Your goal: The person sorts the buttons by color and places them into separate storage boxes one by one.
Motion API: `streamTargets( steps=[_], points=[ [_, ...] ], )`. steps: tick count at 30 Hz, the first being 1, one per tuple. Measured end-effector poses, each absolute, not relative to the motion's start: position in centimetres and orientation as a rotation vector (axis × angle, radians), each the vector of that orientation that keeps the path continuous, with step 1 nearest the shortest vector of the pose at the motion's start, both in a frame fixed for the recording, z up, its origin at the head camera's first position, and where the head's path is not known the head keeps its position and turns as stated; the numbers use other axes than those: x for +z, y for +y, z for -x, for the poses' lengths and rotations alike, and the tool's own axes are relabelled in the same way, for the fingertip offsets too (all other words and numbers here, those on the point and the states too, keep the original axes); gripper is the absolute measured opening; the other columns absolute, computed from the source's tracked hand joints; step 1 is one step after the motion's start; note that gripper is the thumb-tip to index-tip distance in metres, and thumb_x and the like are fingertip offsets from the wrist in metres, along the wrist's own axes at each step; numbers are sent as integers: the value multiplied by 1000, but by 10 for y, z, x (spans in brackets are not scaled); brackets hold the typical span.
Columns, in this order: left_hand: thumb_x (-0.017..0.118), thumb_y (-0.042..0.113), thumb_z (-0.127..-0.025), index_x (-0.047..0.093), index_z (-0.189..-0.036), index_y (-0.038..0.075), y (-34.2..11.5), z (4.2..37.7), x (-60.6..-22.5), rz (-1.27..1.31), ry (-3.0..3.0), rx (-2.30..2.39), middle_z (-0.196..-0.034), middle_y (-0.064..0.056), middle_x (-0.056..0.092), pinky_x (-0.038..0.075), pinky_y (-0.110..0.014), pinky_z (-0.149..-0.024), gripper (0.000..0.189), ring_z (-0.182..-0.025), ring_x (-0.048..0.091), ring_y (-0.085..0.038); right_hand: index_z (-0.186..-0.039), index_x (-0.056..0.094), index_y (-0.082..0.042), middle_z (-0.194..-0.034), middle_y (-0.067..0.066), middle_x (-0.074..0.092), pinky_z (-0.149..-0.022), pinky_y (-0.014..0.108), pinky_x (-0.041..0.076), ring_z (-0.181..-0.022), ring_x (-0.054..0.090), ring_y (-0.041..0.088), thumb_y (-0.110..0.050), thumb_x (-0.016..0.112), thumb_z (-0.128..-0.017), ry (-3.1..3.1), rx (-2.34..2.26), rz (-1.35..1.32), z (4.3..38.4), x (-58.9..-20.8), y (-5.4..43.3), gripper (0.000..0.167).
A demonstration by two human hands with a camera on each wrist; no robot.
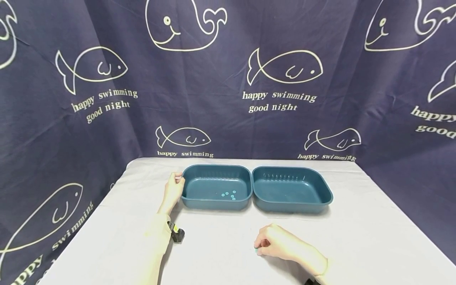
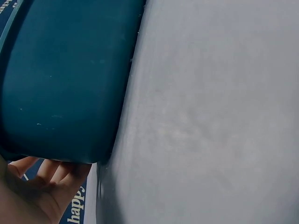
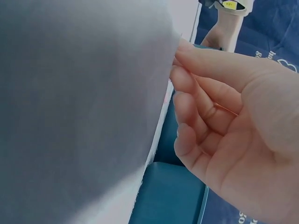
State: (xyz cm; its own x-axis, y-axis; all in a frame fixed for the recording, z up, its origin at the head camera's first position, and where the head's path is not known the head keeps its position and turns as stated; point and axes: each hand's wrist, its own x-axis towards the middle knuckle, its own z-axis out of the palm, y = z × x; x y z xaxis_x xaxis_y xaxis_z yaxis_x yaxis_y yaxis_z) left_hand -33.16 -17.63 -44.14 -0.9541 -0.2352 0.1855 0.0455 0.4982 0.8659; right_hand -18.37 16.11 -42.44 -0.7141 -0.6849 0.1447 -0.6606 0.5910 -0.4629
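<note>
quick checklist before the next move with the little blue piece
1. Left hand at the left bin: ok, touching its outer end.
2. Blue piece in the right hand: ok, pinched at the fingertips.
3. Both bins upright: ok, side by side on the table.
4. Right hand over a bin: not ok, it is in front of them.
5. Firmness of the pinch: cannot tell.

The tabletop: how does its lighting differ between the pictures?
Head view: the tabletop is bright, almost washed out, with a shadow beneath the right hand; left wrist view: dimmer, grey; right wrist view: mostly grey, with a bright patch near the bottom.
</note>
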Motion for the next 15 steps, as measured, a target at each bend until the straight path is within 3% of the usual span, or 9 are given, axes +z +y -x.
streamTargets(
  steps=[15],
  points=[
    [47,17,-94,52,-120,4,-176,331,-441,-166,-2467,-1436,-101,-21,62,46,-39,-78,29,-88,60,-32,-72,72,-16,-63,-15,53,-61,9,36,-62,41,-8,-11,74,-70,2770,-661,1327,185,-424,161,6]
  ],
)
